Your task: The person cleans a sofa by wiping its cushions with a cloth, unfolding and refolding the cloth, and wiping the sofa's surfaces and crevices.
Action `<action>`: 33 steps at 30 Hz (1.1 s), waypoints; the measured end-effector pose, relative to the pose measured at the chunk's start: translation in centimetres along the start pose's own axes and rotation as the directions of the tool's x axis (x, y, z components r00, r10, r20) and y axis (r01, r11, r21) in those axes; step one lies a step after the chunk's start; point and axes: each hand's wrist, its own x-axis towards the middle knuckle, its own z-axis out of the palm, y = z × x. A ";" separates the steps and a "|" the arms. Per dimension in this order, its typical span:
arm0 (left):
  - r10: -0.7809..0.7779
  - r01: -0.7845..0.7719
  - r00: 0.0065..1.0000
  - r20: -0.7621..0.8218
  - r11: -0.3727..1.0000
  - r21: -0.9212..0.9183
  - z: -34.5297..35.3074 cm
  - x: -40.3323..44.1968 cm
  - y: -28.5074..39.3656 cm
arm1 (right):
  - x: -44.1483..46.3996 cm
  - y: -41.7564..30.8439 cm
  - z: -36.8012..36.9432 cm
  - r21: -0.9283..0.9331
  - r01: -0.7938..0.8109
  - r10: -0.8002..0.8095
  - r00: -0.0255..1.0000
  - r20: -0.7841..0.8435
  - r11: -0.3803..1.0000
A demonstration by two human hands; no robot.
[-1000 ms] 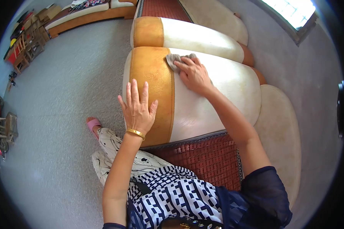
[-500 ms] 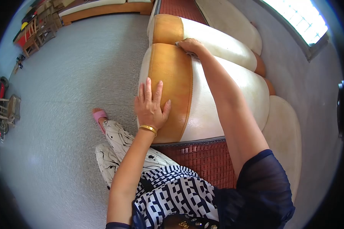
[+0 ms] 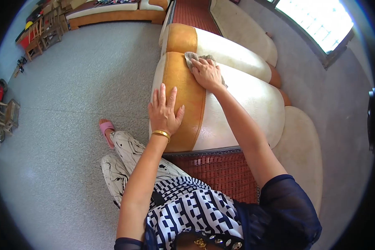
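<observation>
A padded sofa armrest [image 3: 241, 112], white with an orange band [image 3: 181, 104], spreads out in front of me. My left hand [image 3: 164, 114] lies flat on the orange band, fingers apart, with nothing in it. Under my right hand [image 3: 207, 75] is a crumpled grey cloth [image 3: 190, 58], pressed onto the armrest near its far edge, where the orange meets the white. Part of the cloth is hidden by the palm and fingers. A second white and orange armrest [image 3: 233, 48] sits directly behind the first.
A red-brown woven seat mat [image 3: 221, 175] lies beside my lap. Cream back cushions [image 3: 302, 146] line the wall on the right, below a bright window [image 3: 316, 23]. Wooden chairs [image 3: 35, 37], a small stool [image 3: 10, 112] and another sofa [image 3: 116, 16] stand across the grey floor.
My right hand has come from the gap between the two armrests onto the top of the nearer one, and more of the cloth shows. My left hand stays on the orange band.
</observation>
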 end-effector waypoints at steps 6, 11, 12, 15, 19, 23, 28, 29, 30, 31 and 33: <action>-0.030 0.030 0.999 0.012 1.000 0.001 0.3 -0.1 0.0 | -7.3 -1.7 -2.0 -0.025 0.085 -0.087 0.992 -0.090 0.996; -0.039 0.037 0.997 0.060 0.999 0.037 0.0 -0.1 0.1 | -15.4 -3.8 -2.6 -0.125 0.157 -0.178 0.968 -0.178 0.980; -0.044 0.041 0.998 0.054 0.998 0.040 0.0 -0.1 0.0 | -17.5 -4.2 -2.2 -0.125 0.164 -0.185 0.966 -0.180 0.979; -0.040 0.037 0.998 0.049 0.997 0.064 -0.1 0.0 0.0 | -20.0 -4.1 -1.6 -0.141 0.218 -0.243 0.951 -0.193 0.966; -0.031 0.029 0.999 0.045 0.999 0.041 -0.1 -0.2 0.0 | -18.5 -3.9 -2.2 -0.092 0.229 -0.240 0.960 -0.141 0.969; -0.045 0.044 0.997 0.059 0.999 0.016 -0.1 -0.2 0.0 | -14.4 -3.6 -2.9 -0.050 0.220 -0.225 0.966 -0.128 0.974; -0.030 0.037 0.997 0.073 0.995 -0.097 -0.3 -0.8 -0.8 | -8.0 -2.9 -2.3 0.010 0.144 -0.142 0.986 -0.087 0.990; -0.001 0.010 0.999 0.048 0.981 -0.192 -0.3 -1.6 -1.4 | -6.7 -2.9 -2.2 0.034 0.122 -0.119 0.990 -0.070 0.992; -0.013 0.022 0.999 0.048 0.982 -0.189 -0.1 -2.7 -1.9 | -5.3 -2.7 -1.8 0.038 0.132 -0.129 0.990 -0.064 0.991; -0.065 0.062 0.998 0.000 0.964 -0.259 0.4 -4.1 -2.4 | -3.9 -2.4 -1.3 0.049 0.102 -0.100 0.994 -0.040 0.994; -0.178 0.155 0.983 -0.038 0.927 -0.343 1.0 -6.8 -2.7 | -0.9 -2.0 -0.2 0.071 0.058 -0.058 0.998 0.002 0.996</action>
